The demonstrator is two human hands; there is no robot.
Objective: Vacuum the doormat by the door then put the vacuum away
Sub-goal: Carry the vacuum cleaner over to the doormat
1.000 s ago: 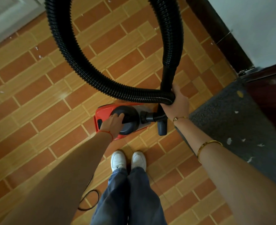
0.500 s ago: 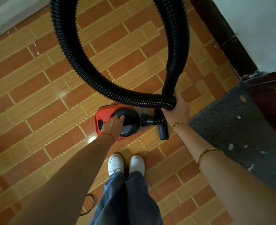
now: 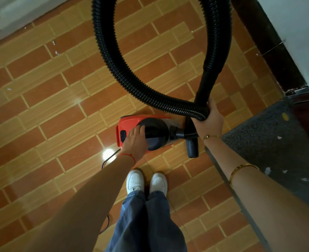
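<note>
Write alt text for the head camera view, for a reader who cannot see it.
Seen from above, a person's left hand rests on the black top of a red canister vacuum on a tiled floor, while the right hand grips its looped black hose. A grey doormat flecked with white scraps lies to the right, and white shoes show below.

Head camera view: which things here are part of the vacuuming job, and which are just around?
Job: red vacuum, black hose, doormat, power cord, left hand, right hand.
Just around: white shoes, gold bracelets.
</note>
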